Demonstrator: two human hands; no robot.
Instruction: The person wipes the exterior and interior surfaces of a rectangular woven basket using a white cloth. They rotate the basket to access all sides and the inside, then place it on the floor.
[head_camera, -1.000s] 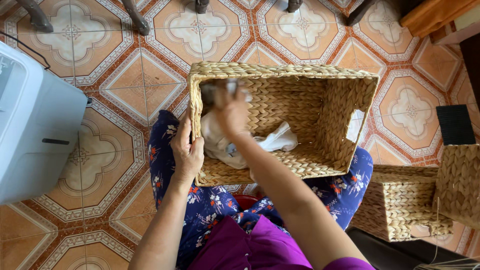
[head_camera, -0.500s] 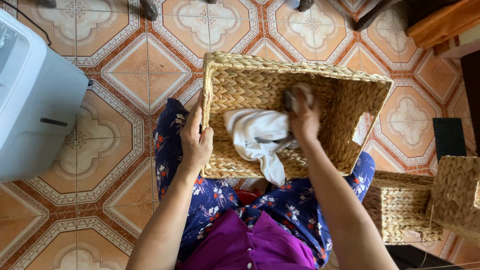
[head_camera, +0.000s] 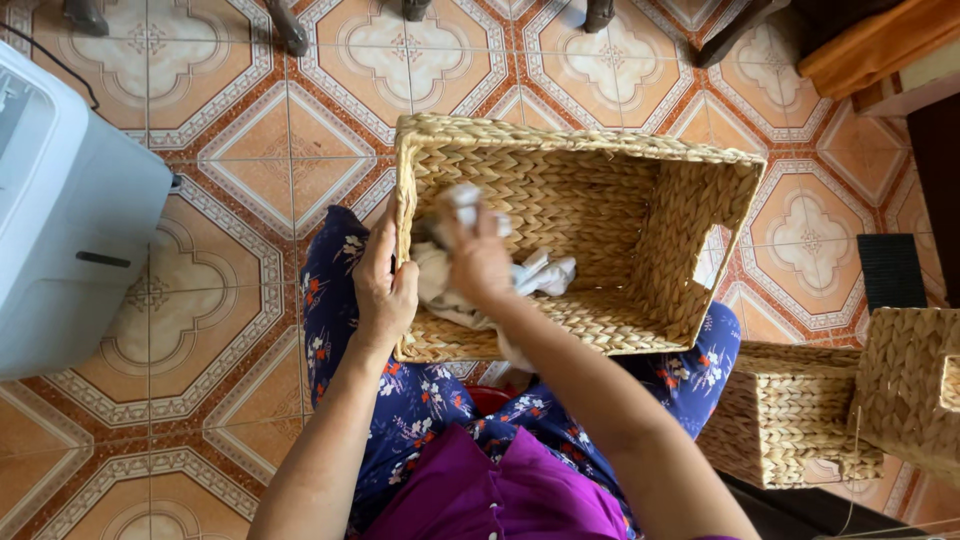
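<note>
One woven basket (head_camera: 600, 230), rectangular, tipped on its side across our lap, mouth turned up toward us; we take it as the landmark for all that follows.

Left hand (head_camera: 385, 285): on the basket's near left wall, fingers wrapped over the rim, holding it steady.

Right hand (head_camera: 478, 262): inside the basket, toward its left wall, fingers bunched tight around a white cloth (head_camera: 540, 275). The cloth lies pressed on the inner weave, its loose end trailing toward the middle of the basket floor.

Risks, as we judge them: the basket rests on the knees with one hand bracing it, so a hard push against the left wall could tilt or slide it off the lap. The rough weave could snag the cloth and drag it from the fingers.

Edges and room: the right half of the interior is open, as far as the handle cut-out in the right wall. Left of the basket stands a grey-white appliance (head_camera: 70, 210), apart from it; to its right, two more woven baskets (head_camera: 800, 420), close by the knee. Tiled floor (head_camera: 230, 150) beyond the far rim.
</note>
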